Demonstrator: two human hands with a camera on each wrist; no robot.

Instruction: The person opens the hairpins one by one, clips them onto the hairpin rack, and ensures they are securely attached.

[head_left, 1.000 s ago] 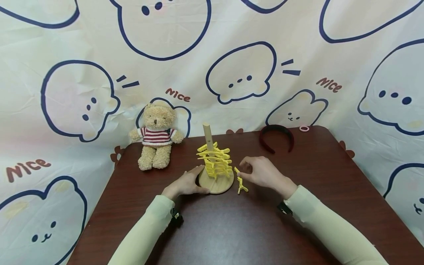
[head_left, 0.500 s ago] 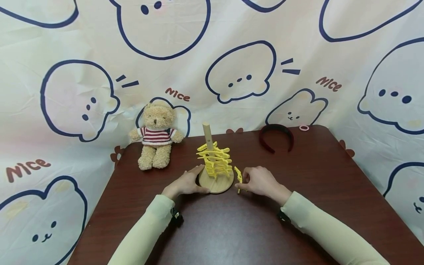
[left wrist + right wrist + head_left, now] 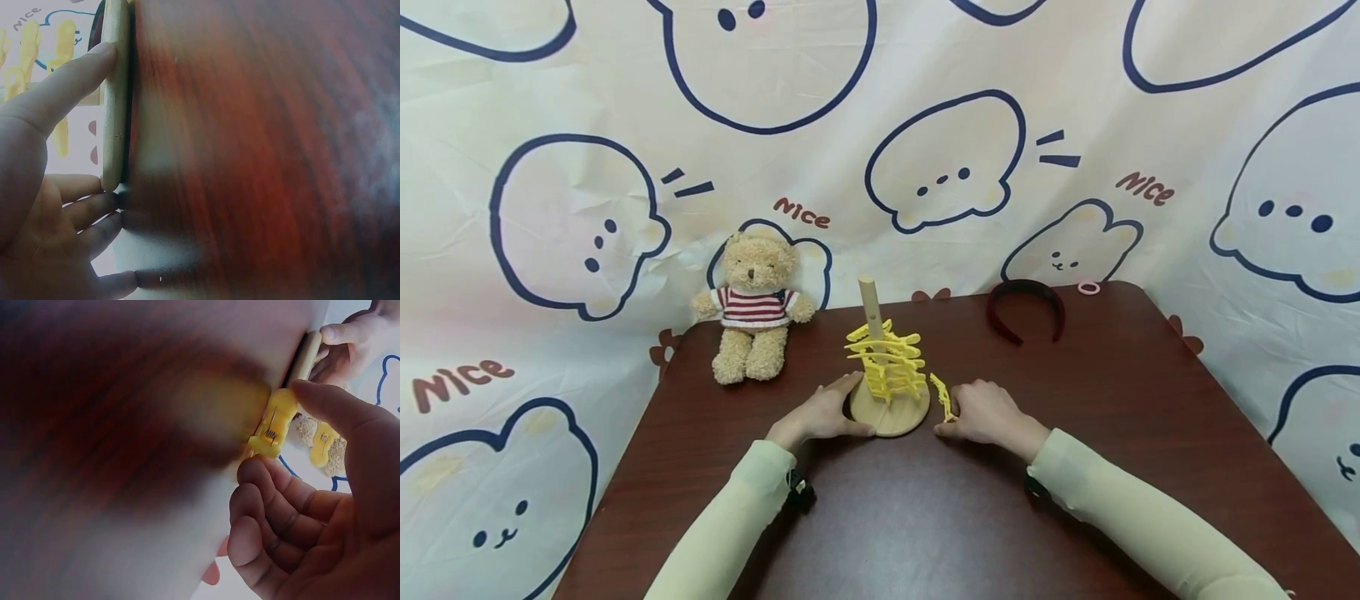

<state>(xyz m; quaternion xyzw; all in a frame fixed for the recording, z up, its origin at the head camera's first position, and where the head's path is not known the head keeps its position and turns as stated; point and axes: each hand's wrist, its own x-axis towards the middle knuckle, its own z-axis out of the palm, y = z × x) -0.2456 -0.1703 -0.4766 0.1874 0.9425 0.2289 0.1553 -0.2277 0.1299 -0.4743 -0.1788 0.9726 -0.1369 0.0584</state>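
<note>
My left hand (image 3: 823, 412) holds the round base (image 3: 898, 423) of a wooden stand. In the left wrist view its thumb lies on the base's rim (image 3: 114, 125), with the other fingers at the far side. Several yellow hair clips (image 3: 891, 367) cluster around the stand's upright post (image 3: 870, 304). Just right of the base, my right hand (image 3: 988, 412) pinches the near end of another yellow alligator hair clip (image 3: 940, 390). The right wrist view shows thumb and index finger on either side of that clip (image 3: 281, 419), its metal spring visible. The clip's far end is hidden there.
A teddy bear (image 3: 756, 308) in a striped shirt sits at the back left of the brown table (image 3: 880, 517). A dark red headband (image 3: 1026, 287) and a small pink ring (image 3: 1080, 289) lie at the back right. A printed cloth (image 3: 940, 75) hangs behind.
My right hand has moved from the clip's upper part down to its near end and now pinches it. My left hand and the stand stay in place.
</note>
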